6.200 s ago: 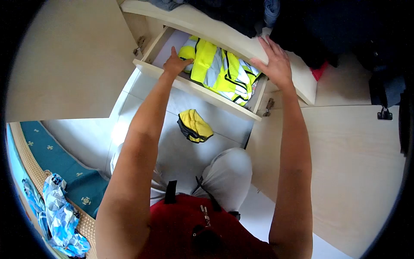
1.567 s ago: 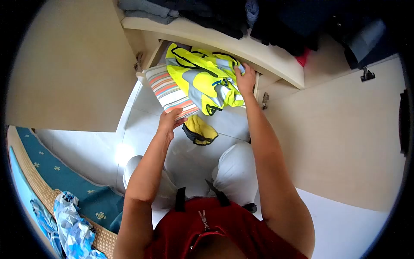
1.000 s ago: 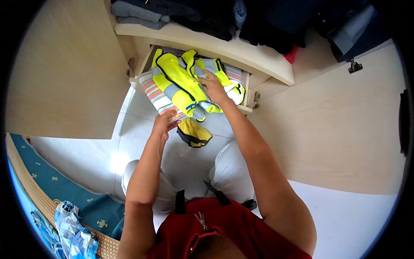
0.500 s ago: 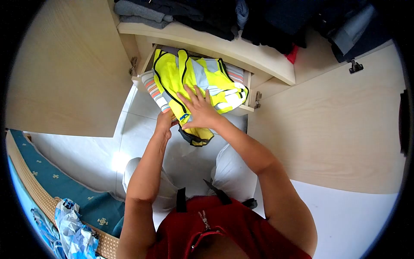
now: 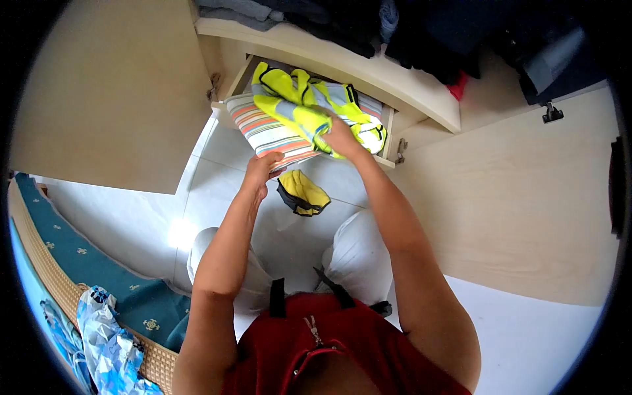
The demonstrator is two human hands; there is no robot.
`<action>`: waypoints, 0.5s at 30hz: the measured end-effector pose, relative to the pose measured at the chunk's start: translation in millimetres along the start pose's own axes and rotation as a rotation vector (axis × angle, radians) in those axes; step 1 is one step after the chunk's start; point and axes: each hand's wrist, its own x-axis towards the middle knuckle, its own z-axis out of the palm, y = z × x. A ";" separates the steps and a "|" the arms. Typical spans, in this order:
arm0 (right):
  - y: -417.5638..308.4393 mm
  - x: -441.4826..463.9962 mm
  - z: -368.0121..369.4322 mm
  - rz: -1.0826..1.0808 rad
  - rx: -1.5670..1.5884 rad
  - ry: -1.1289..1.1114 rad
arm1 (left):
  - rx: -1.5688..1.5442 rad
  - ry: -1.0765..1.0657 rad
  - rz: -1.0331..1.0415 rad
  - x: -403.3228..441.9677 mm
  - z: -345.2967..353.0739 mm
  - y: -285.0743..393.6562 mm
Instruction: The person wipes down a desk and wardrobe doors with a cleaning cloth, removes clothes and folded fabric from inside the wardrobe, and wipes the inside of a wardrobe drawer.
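Note:
A yellow high-visibility vest [image 5: 280,85] with grey reflective bands lies bunched in an open drawer [image 5: 388,135]. My right hand [image 5: 342,139] has its fingers closed on the vest's near edge, folding it up and back. Under the vest is a striped cloth item [image 5: 253,125] in white, orange and grey, perhaps a folded sheet or cushion. Its near corner is pinched by my left hand [image 5: 261,172], thumb on top and fingers beneath. A yellow piece of cloth with black trim [image 5: 306,192] appears below the drawer front, apparently on the floor.
Wardrobe doors stand open at left [image 5: 105,99] and right [image 5: 500,210]. Folded dark clothes [image 5: 316,29] fill the shelf above the drawer. A bed edge with teal fabric [image 5: 99,253] and blue patterned cloth [image 5: 108,336] is at lower left. My knees are close to the drawer.
My right hand has gone from lying spread on the vest to gripping it and lifting its near part back, exposing more striped cloth. The yellow-and-black cloth now shows separately below.

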 end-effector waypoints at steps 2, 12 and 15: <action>28.7 20.5 -9.2 0.314 0.245 0.039 | -0.022 0.000 0.019 -3.1 2.5 2.2; 24.1 0.2 26.0 -0.113 -0.410 0.072 | -0.031 0.018 0.005 -4.3 7.9 0.6; -18.1 -17.0 36.4 -0.012 -0.620 -0.074 | -0.022 0.013 -0.031 -3.0 8.1 1.1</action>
